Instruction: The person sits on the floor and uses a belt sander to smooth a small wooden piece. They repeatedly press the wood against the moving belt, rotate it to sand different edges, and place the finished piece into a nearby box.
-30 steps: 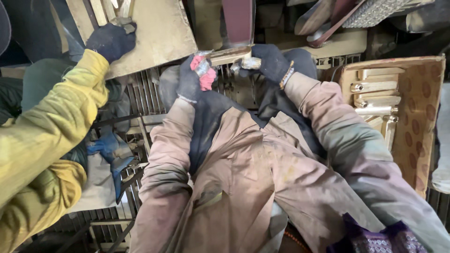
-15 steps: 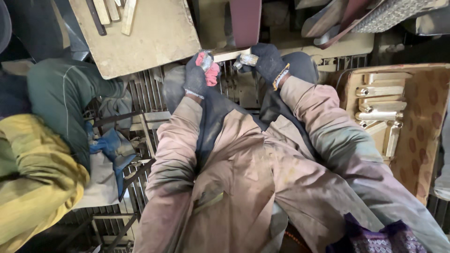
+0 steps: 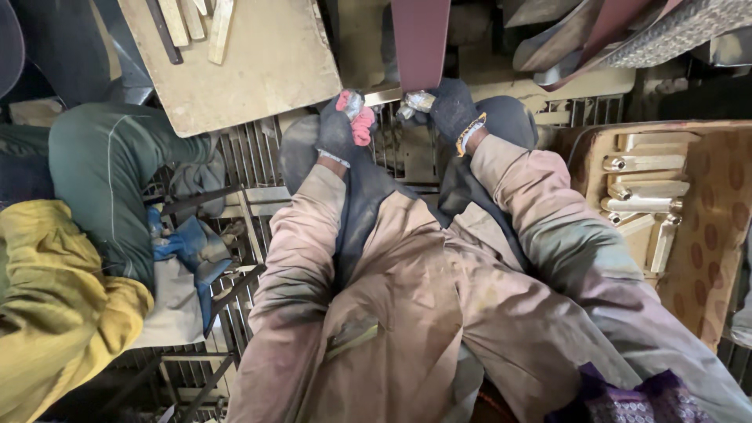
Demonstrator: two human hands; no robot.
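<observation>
Both my hands are gloved and raised in front of me, gripping the two ends of a light metal bar (image 3: pixel 385 95) that I press against the dark red sanding belt (image 3: pixel 421 35) running down from above. My left hand (image 3: pixel 343 129), in a dark glove with pink fingertips, has its fingers clamped on the bar's left end. My right hand (image 3: pixel 448 108), in a dark glove with a yellow-edged cuff, has its fingers closed on the right end, where a bit of pale metal shows between them. The bar lies level, its middle just under the lower edge of the belt; whether it touches the belt I cannot tell.

My sleeves are dusty pinkish brown, and a dark apron (image 3: pixel 368 204) hangs between my arms. Under my hands runs a metal grate floor (image 3: pixel 251 157).

To my right, a patterned brown tray (image 3: pixel 724 211) holds several pale metal pieces (image 3: pixel 650 188) stacked side by side, well apart from my hands. Up to the left sits a wooden board (image 3: pixel 258 70) with a few wooden strips (image 3: pixel 196 23) lying on its far end.

A co-worker crouches at my left: a yellow sleeve (image 3: pixel 55 313), a green trouser leg (image 3: pixel 110 180), and a blue cloth (image 3: pixel 192 247) near their knee.
</observation>
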